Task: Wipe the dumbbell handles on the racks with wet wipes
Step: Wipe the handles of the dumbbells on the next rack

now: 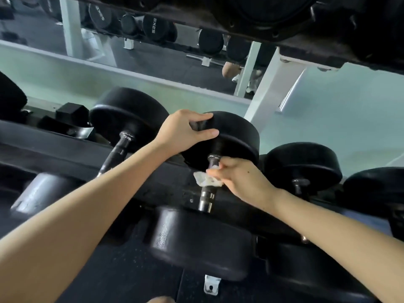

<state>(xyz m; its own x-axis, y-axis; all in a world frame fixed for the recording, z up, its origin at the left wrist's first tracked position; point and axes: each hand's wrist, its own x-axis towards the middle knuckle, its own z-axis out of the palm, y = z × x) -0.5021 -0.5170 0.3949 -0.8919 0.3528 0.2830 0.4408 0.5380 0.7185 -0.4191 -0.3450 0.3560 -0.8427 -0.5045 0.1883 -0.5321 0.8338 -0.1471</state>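
Dumbbell handle (206, 199) mid-rack, wet wipe (204, 180) wrapped round it. Black rack (54, 154); wall mirror (153, 64) behind, dark speckled floor (122, 270) below. Right hand (240, 180) pinches the wipe; left hand (181, 130) grips the dumbbell's far head (238, 136).

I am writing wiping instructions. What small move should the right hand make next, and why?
Probably slide the wet wipe down the handle: the right hand holds it round the upper part, the lower metal is uncovered, and the left hand steadies the far head.
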